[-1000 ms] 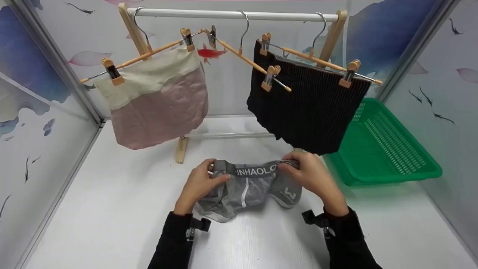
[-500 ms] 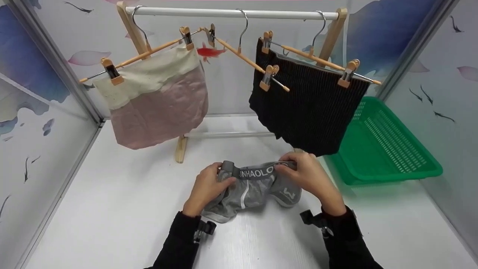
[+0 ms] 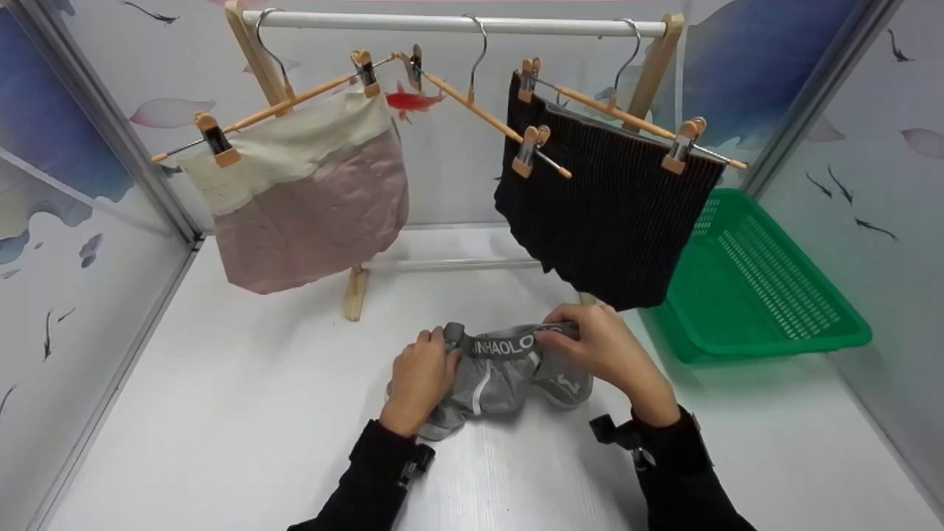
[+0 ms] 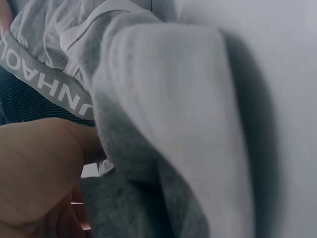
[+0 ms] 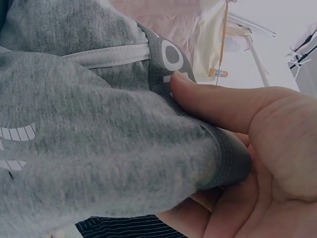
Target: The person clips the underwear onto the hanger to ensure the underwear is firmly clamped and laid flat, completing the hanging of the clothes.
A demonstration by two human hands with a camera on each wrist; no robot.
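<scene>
Grey boxer briefs (image 3: 501, 383) with a dark lettered waistband and white piping hang bunched between both hands, low over the white table. My left hand (image 3: 422, 380) grips the waistband's left end, the thumb in front; in the left wrist view a fold of the briefs (image 4: 163, 99) covers part of the fingers. At the other end, my right hand (image 3: 612, 350) pinches the waistband. The right wrist view shows the thumb on the band (image 5: 171, 59) beside its lettering, with the fingers curled behind. Between the hands the waistband sags a little.
A rack with a white rail (image 3: 442, 23) stands behind. From it hang pink and cream shorts (image 3: 310, 214), a black ribbed garment (image 3: 605, 206) and, between them, a clip hanger (image 3: 483, 114) bearing nothing. A green basket (image 3: 782, 346) sits at the right.
My left hand has moved right and turned inward with its end of the waistband, bunching the left side of the briefs. My right hand has shifted slightly left.
</scene>
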